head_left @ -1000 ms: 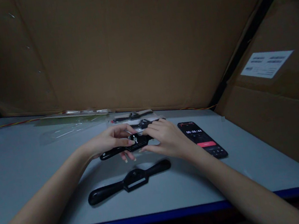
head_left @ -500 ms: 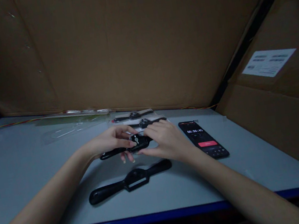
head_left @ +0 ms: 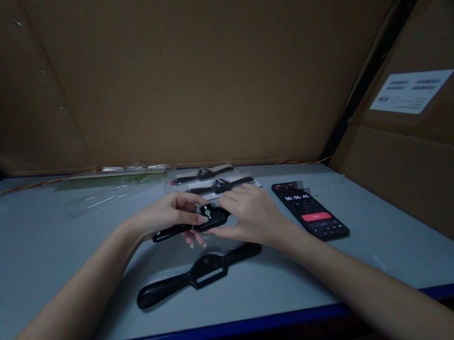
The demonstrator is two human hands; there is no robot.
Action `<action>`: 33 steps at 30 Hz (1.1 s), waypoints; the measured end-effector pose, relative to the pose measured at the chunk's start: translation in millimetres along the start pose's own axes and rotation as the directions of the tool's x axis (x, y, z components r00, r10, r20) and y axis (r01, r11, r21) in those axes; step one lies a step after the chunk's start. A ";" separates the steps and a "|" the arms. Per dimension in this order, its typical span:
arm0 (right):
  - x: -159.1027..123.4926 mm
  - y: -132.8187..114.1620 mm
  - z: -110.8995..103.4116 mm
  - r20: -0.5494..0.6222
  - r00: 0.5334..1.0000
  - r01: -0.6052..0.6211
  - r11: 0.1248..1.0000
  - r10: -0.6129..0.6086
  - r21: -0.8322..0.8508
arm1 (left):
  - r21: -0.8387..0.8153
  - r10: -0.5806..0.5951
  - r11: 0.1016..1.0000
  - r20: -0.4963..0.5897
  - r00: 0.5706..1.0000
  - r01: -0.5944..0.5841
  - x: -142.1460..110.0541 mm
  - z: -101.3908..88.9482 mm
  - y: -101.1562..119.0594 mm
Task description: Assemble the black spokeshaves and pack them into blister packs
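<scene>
the black tool (head_left: 218, 216) is clamped near its middle by the left hand (head_left: 168, 211), its right end gripped by the right hand (head_left: 251, 211).

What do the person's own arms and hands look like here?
The left hand and right hand are both ungloved. The forearms are bare as far as they show, with no sleeve or watch in view. Nails on the left hand look fairly long.
</scene>
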State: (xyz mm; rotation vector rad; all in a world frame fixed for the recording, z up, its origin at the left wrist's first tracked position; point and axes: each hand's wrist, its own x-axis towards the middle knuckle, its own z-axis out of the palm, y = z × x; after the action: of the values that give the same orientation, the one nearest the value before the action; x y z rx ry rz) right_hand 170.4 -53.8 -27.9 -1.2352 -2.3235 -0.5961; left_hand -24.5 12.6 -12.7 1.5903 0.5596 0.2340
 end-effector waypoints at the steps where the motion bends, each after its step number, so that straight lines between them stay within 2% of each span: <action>1: -0.2 0.6 -0.1 -0.001 1.000 0.010 1.000 -0.010 0.004 | 0.001 -0.004 1.000 0.005 1.000 0.004 -0.2 0.1 0.3; 7: -2.5 5.2 0.6 -0.015 0.997 0.081 0.997 -0.081 0.012 | 0.029 -0.023 0.999 0.018 1.000 0.022 -1.1 0.0 1.6; 19: -2.4 5.2 1.2 -0.009 0.996 0.094 0.995 -0.094 0.036 | 0.034 -0.029 0.999 0.091 0.995 0.026 -0.3 -4.3 0.4; 33: -3.5 7.3 2.6 -0.013 0.995 0.102 0.994 -0.102 0.033 | 0.036 -0.055 0.998 0.062 0.997 0.053 -0.3 -1.5 0.2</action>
State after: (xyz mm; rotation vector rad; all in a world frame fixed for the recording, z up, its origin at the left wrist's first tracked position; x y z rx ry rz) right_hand 177.9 -50.9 -30.8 -1.1007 -2.3887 -0.5945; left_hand -25.4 13.8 -12.3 1.6075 0.5598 0.1340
